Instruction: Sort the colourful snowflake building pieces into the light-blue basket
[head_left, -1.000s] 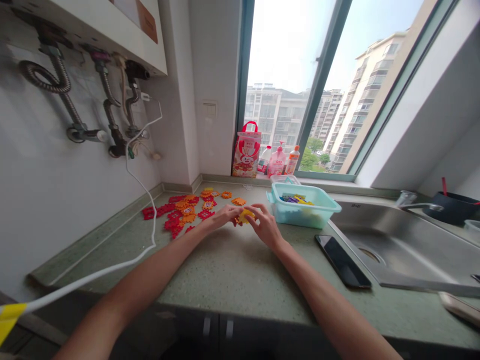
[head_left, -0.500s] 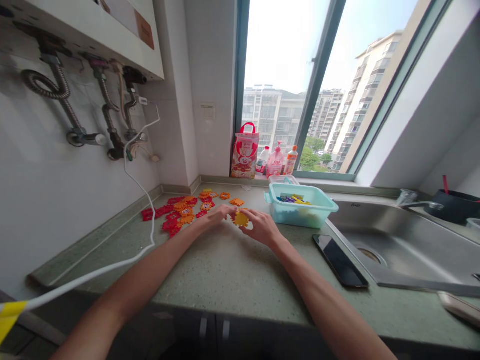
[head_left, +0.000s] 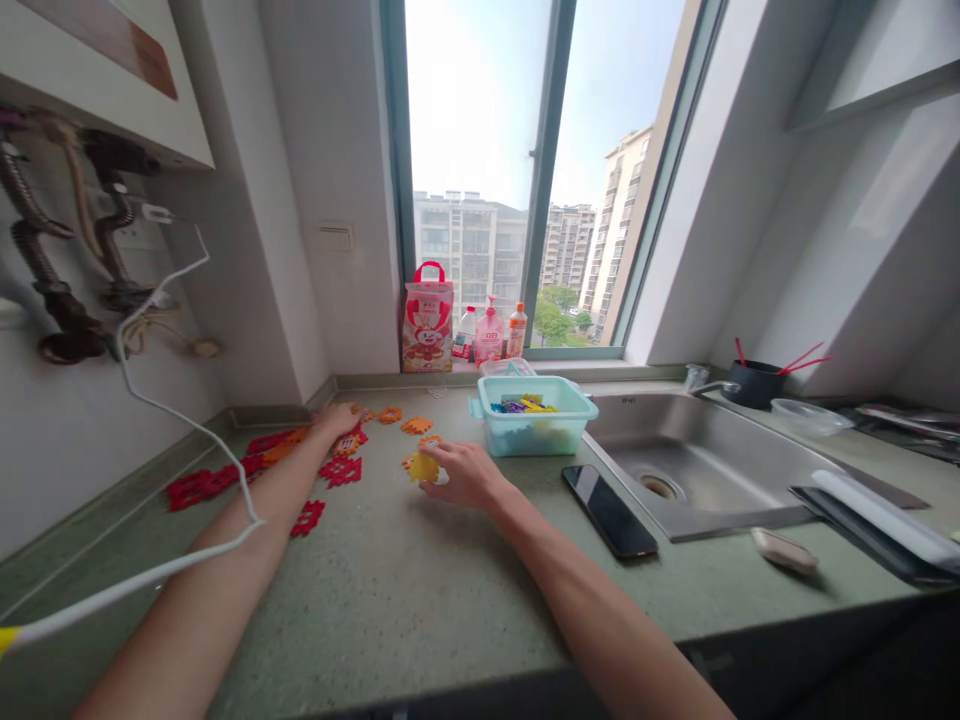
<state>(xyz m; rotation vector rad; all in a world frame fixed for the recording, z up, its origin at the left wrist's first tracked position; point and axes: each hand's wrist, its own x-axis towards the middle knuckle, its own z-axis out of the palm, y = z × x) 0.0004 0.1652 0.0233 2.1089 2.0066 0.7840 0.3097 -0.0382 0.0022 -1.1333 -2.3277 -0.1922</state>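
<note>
My right hand [head_left: 466, 474] pinches a yellow gear-shaped toy piece [head_left: 424, 466] just above the counter, with orange gear edges showing around it. I cannot tell how these parts are joined. At the back left, my left hand [head_left: 337, 422] reaches into the scattered pieces, close to an orange gear piece [head_left: 364, 414]. Its fingertips are small and partly hidden, so a hold on anything there cannot be made out. Red lattice-like pieces [head_left: 341, 471] lie near and under my left forearm. Two orange gear pieces [head_left: 391, 415] lie apart between my hands, toward the wall.
A turquoise bin [head_left: 536, 440] of coloured pieces stands right of my right hand. A black phone [head_left: 609, 512] lies before the steel sink [head_left: 720, 520]. A white cable [head_left: 180, 405] hangs across my left forearm. Bottles and a red-white bag [head_left: 428, 325] line the windowsill.
My left hand has left the yellow piece and moved left to the scattered pieces. My right hand still holds the yellow piece. The view has turned to the right.
</note>
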